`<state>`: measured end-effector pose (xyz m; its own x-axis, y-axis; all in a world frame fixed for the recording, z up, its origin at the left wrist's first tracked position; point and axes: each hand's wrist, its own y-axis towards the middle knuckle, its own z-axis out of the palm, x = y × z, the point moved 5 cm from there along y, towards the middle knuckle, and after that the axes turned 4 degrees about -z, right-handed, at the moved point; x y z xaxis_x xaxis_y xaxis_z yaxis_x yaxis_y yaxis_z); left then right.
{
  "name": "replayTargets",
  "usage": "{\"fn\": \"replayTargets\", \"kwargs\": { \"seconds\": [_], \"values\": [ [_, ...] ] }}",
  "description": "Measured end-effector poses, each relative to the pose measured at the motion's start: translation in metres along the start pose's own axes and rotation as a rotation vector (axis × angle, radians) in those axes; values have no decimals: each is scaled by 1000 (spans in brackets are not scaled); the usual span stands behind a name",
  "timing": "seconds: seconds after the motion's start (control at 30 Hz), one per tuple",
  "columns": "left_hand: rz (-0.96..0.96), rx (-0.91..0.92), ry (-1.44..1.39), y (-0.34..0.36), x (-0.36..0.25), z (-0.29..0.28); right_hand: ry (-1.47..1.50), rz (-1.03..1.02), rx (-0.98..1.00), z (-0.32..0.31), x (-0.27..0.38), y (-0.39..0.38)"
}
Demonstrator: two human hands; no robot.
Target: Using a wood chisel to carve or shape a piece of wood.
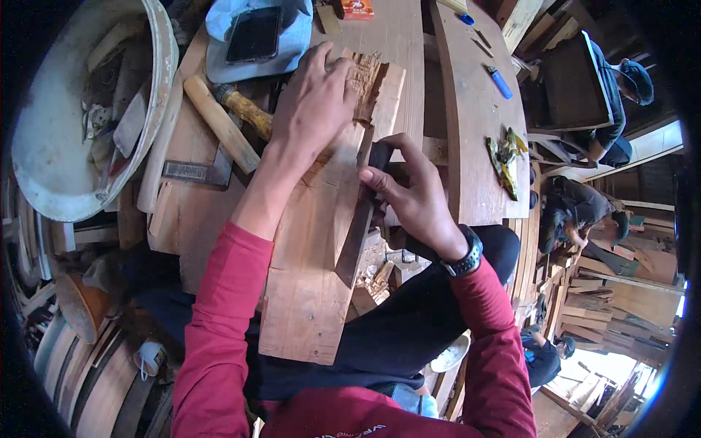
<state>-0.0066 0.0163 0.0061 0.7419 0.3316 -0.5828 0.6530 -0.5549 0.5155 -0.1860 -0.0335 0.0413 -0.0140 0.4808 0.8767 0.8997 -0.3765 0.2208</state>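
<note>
A pale wooden board (pixel 307 292) slants across my lap up to the bench, with a roughly carved end (pixel 369 84) at the top. My left hand (pixel 314 106) lies over the upper part, its fingers bent round the carved end. My right hand (pixel 423 201) pinches a dark, narrow flat piece (pixel 358 237) between thumb and fingers, against the board's right edge. What kind of tool it is, I cannot make out. Left of my left forearm lie a wooden handle (pixel 221 124), a mottled yellow-brown handle (pixel 244 109) and a metal-and-wood square (pixel 197 173).
A white basin (pixel 44 168) with tools stands at the left. A phone (pixel 254 35) rests on a light blue cloth item (pixel 296 40). Banana peels (pixel 505 160) and a blue lighter-like object (pixel 499 82) lie on the right plank (pixel 482 190). Several people work farther right.
</note>
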Motion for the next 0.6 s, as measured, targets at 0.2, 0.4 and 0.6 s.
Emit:
{"fn": "replayTargets", "kwargs": {
  "seconds": [0.2,0.4,0.6],
  "values": [
    [38,84,27,2,3,-13,260,214,-123,-19,-3,16],
    [-11,126,28,2,1,-10,241,188,-28,-9,3,8],
    [7,55,13,-1,-3,-5,138,166,26,-3,-1,0]
  ]
}}
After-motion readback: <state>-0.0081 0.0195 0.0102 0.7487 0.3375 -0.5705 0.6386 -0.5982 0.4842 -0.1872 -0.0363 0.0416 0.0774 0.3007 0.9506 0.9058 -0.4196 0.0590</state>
